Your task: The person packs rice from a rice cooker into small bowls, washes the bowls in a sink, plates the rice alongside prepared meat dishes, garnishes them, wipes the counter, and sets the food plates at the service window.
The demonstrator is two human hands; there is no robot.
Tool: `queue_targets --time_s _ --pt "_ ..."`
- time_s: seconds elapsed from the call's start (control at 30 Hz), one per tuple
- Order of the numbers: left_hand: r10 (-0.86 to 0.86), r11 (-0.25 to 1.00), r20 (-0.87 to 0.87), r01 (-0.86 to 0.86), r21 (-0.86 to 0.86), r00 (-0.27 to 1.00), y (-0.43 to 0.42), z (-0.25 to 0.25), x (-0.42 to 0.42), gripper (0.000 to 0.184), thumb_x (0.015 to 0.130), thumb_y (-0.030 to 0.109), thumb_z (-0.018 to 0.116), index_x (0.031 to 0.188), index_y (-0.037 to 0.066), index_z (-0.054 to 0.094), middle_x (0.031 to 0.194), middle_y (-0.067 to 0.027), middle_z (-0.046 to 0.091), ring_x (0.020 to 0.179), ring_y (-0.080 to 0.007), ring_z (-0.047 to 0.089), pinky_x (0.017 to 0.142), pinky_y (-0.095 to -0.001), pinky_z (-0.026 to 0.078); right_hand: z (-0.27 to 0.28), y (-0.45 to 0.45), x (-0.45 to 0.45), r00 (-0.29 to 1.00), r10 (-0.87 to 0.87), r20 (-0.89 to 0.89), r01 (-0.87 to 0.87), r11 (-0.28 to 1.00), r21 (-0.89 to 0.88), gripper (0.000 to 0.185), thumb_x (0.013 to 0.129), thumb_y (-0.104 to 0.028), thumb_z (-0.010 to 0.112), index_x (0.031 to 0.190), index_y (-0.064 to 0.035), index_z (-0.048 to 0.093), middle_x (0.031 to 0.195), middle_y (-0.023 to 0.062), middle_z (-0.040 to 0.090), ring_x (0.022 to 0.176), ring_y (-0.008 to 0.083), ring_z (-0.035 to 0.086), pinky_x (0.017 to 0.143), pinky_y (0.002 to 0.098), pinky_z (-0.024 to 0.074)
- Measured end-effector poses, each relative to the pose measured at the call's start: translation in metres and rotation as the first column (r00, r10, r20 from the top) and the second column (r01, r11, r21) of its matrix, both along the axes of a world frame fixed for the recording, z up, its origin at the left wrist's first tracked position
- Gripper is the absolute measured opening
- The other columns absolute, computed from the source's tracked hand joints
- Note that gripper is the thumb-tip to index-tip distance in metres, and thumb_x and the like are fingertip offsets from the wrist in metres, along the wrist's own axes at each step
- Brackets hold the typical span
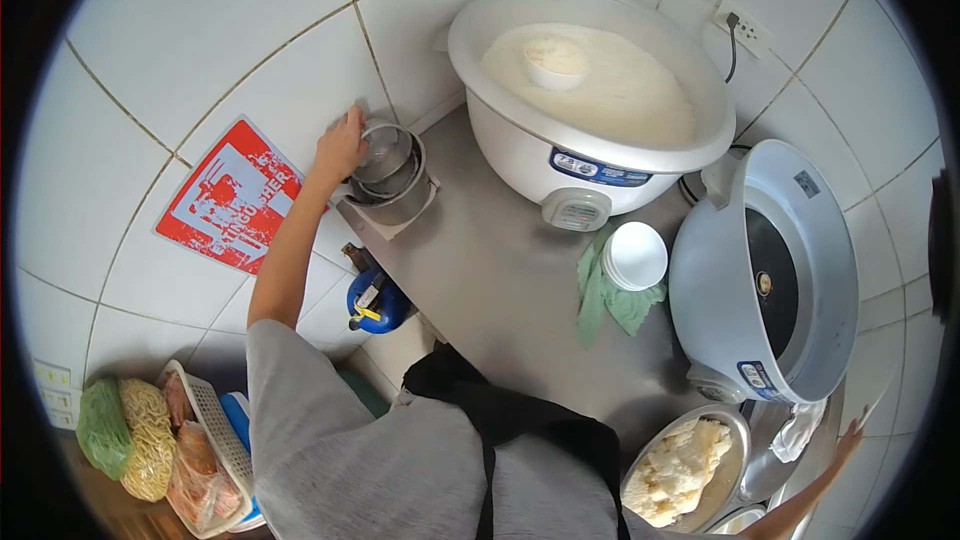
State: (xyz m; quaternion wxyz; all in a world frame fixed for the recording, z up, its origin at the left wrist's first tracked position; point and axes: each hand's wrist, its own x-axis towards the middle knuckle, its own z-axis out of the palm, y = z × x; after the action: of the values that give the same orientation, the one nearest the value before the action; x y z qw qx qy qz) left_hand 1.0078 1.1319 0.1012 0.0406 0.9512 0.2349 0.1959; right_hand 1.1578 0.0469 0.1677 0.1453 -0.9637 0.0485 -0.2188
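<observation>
My left hand (343, 147) is stretched to the table's far left corner, its fingers closed on a small metal cup (388, 155) by the rim. The cup is tilted in the mouth of a larger metal pot (405, 205), which stands against the tiled wall. My right hand (848, 442) is far out at the right edge of view, closed on a thin, pale, flat utensil (882, 392) seen nearly edge-on. Near that arm sits a metal bowl (742, 440) of cooked rice (680, 470).
A large white rice cooker (510, 145) holds rice with a white cup (557, 65) in it. Beside a grey-blue cooker (710, 270), white cups (636, 256) rest on a green cloth (592, 290). A blue cylinder (380, 305) and a basket (225, 430) of bagged food stand below.
</observation>
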Motion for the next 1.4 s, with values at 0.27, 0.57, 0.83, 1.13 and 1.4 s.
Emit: queue_targets --time_s 0.27,0.57,0.83,1.13,1.4 --pt "-0.22 0.924 0.136 0.161 0.347 0.966 -0.018 0.018 -0.008 0.038 0.058 -0.002 0.059 0.093 0.004 0.045 0.091 -0.0117 0.05 0.09 -0.029 0.049 0.077 -0.0374 0.038 0.122 0.185 0.008 0.931 0.068 0.358 -0.103 0.991 0.08 0.046 0.09 -0.043 0.036 0.13 -0.0211 0.039 0.132 0.0083 0.039 0.119 0.0274 0.039 0.093 0.0434 0.0354" --pt "-0.211 0.949 0.195 0.154 0.274 0.958 -0.013 0.037 -0.023 0.043 0.059 -0.004 0.059 0.099 0.007 0.047 0.1 -0.0096 0.051 0.094 -0.0261 0.05 0.078 -0.0371 0.038 0.181 0.446 -0.012 0.986 0.12 0.119 -0.127 0.99 0.054 0.038 0.09 -0.039 0.042 0.114 -0.0133 0.055 0.072 0.0023 0.055 0.057 0.0053 0.048 0.043 0.0205 0.0382" --pt "-0.373 0.888 0.07 0.335 0.315 0.925 -0.005 0.036 -0.034 0.044 0.059 -0.001 0.061 0.101 0.007 0.049 0.104 -0.0101 0.05 0.097 -0.0267 0.05 0.08 -0.0375 0.039 0.158 0.553 0.021 0.913 0.394 0.108 -0.404 0.909 0.098 0.027 0.088 -0.027 0.048 0.089 -0.001 0.054 0.058 0.0015 0.044 0.052 0.0085 0.041 0.049 0.0255 0.0346" --pt "-0.351 0.933 0.274 0.359 0.023 0.895 -0.058 0.061 -0.054 0.052 0.056 -0.004 0.061 0.105 0.006 0.047 0.102 -0.0125 0.051 0.093 -0.0311 0.051 0.076 -0.0388 0.042 0.132 0.67 0.085 0.846 0.532 -0.007 -0.522 0.827 -0.207 0.02 0.084 -0.021 0.047 0.1 -0.0102 0.049 0.084 0.014 0.061 0.083 0.0327 0.057 0.069 0.0415 0.0435" --pt "-0.229 0.5 0.391 0.453 -0.738 0.891 -0.161 -0.067 -0.031 0.046 0.073 0.004 0.052 0.117 0.01 0.04 0.097 -0.0161 0.054 0.087 -0.0281 0.056 0.073 -0.0326 0.043 0.085 0.727 0.184 0.851 0.512 -0.115 -0.519 0.79 -0.326 0.021 0.084 -0.022 0.045 0.103 -0.0133 0.05 0.09 0.0156 0.061 0.088 0.0324 0.058 0.075 0.0438 0.0438"
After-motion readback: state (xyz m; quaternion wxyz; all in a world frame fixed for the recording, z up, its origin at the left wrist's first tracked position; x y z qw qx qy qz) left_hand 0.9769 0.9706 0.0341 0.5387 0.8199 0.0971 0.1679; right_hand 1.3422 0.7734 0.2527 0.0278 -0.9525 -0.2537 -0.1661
